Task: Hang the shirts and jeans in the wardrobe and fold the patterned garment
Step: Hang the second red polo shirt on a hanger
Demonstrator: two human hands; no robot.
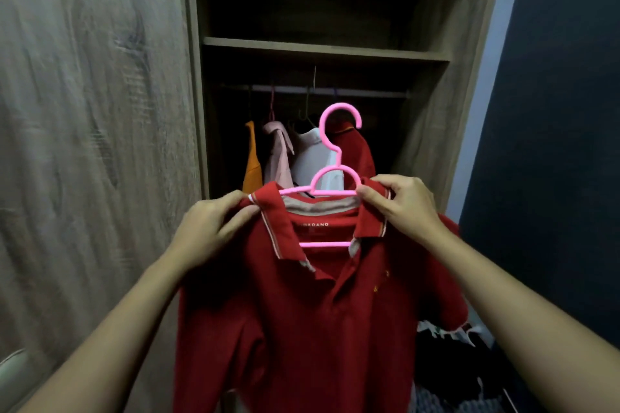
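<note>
Left hand [214, 225] pinches the left collar tip of the red polo shirt [302, 312]. Right hand [399, 208] pinches the right collar just beside the pink hanger [335, 144], which sits inside the neck. We hold the shirt near us, before the open wardrobe [322, 49]. Hung garments [312, 151] crowd the far rail [369, 93]; our hanger's hook is below it.

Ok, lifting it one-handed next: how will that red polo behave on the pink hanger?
Likely floppy: the red polo hangs in loose folds. May slip: the pink hanger looks thin and smooth, and the left hand and right hand pinch the collar.
</note>
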